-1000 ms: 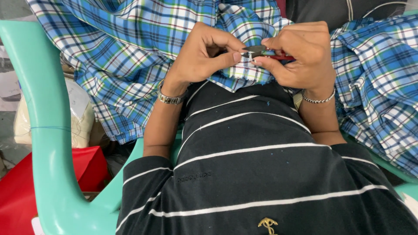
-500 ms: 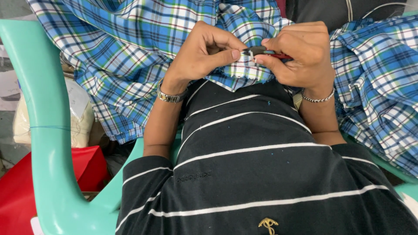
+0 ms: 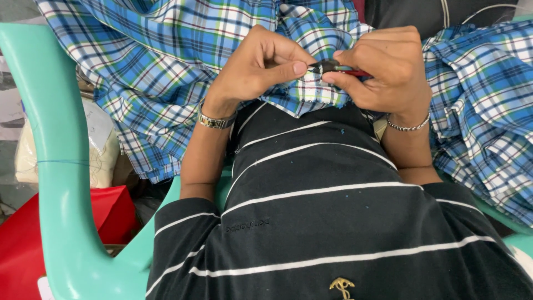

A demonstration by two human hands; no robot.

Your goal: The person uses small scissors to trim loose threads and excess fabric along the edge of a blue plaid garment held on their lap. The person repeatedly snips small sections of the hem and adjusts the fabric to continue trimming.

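While left hand (image 3: 255, 69) pinches the plaid cloth (image 3: 311, 91), right hand (image 3: 388, 69) pinches a small red-handled tool (image 3: 338, 69), lying sideways, tip touching left fingers (image 3: 286, 69).

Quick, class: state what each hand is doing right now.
Left hand: closed, pinching the blue plaid shirt.
Right hand: closed, holding a small red-handled tool.

support: lap (image 3: 333, 183) | on it: blue plaid cloth (image 3: 183, 66), draped across
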